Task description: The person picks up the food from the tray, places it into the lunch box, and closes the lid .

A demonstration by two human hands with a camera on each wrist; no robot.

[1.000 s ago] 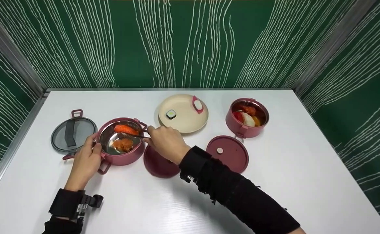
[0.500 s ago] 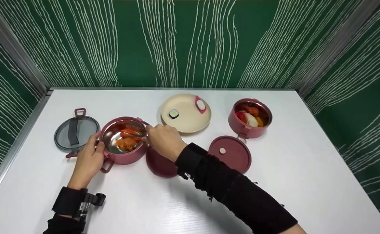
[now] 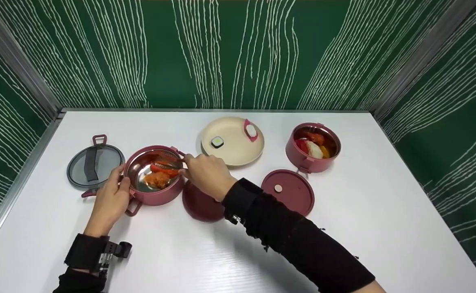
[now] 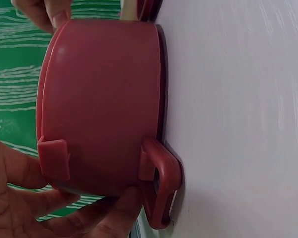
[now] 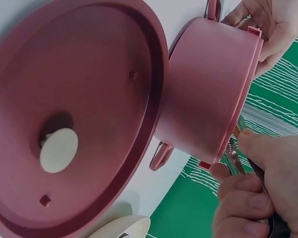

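Observation:
A pink lunch pot [image 3: 156, 199] with a shiny steel inside stands left of centre. My left hand [image 3: 109, 203] grips its left side; the left wrist view has those fingers [image 4: 121, 210] curved about the outer wall near a side handle [image 4: 166, 183]. My right hand [image 3: 209, 173] holds metal tongs [image 5: 234, 157] with dark handles, reaching over the pot's right rim. Their tips lie at an orange-red food piece [image 3: 154, 167] inside; whether they pinch it I cannot tell. Below it rests a browned, fried-looking piece [image 3: 156, 180].
A grey lid [image 3: 83, 171] lies left of the pot. Two dark red lids [image 3: 199, 209] lie on its right. Behind them, a cream plate [image 3: 238, 152] bears a sushi roll [image 3: 217, 141] and a pink-and-white piece [image 3: 251, 131]. Another pink pot [image 3: 317, 165] with food stands right.
The tongs' tips and the orange-red piece have shifted lower and rightward inside the pot, closer to the browned piece. My left hand keeps its hold on the pot.

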